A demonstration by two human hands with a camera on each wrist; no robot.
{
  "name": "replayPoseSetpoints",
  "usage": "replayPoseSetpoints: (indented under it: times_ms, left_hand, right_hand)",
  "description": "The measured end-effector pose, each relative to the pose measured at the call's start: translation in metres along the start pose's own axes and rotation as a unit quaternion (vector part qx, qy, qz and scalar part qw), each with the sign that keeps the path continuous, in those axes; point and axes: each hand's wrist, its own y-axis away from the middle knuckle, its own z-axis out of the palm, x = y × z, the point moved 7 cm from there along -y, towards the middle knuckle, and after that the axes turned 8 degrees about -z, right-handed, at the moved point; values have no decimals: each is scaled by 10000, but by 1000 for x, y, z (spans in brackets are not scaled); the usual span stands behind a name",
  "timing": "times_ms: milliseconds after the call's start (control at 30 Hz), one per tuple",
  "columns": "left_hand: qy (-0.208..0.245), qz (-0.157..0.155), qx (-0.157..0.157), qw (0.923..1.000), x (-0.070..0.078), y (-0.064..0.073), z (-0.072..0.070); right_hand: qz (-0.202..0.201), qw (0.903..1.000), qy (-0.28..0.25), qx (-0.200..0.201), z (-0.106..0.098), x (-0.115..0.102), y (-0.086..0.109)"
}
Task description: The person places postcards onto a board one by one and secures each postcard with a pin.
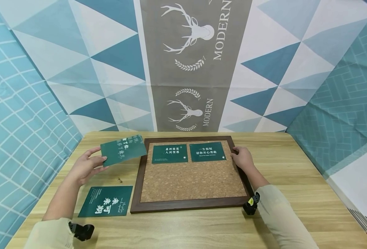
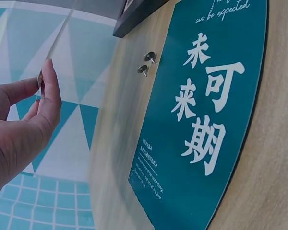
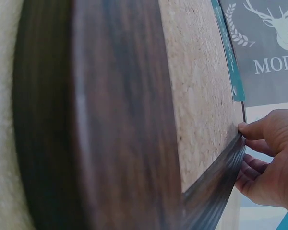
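Observation:
My left hand (image 1: 85,166) pinches a dark green card (image 1: 124,151) with white lettering by its left edge, between thumb and fingers. The card is held up off the table, its right corner overlapping the upper left of the cork board (image 1: 193,181) in the head view. Two green cards, a left one (image 1: 170,154) and a right one (image 1: 207,152), lie side by side along the board's top. At the board's right side my right hand (image 1: 243,158) grips the dark brown wooden frame (image 3: 221,175), thumb on the upper face and fingers around the outer edge.
Left of the board, another green card (image 1: 107,201) lies flat on the wooden table (image 1: 183,228). Two metal pushpins (image 2: 146,63) are just beyond that card. Behind the table rises a patterned backdrop (image 1: 186,69) with deer heads and triangles.

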Motion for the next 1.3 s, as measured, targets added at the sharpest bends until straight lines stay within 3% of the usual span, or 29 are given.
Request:
replayPoseSetpoints:
  times_ms: [500, 967, 1300]
  left_hand:
    - [40, -12, -148, 9999, -1, 6, 9]
    - [-437, 10, -73, 9990, -3, 12, 24]
    - [-400, -14, -203, 9990, -6, 16, 32]
  right_hand:
    - [-14, 9999, -110, -22, -1, -1, 1]
    - [-60, 10000, -42, 6, -1, -1, 1]
    - [-60, 9999, -87, 10, -1, -1, 2]
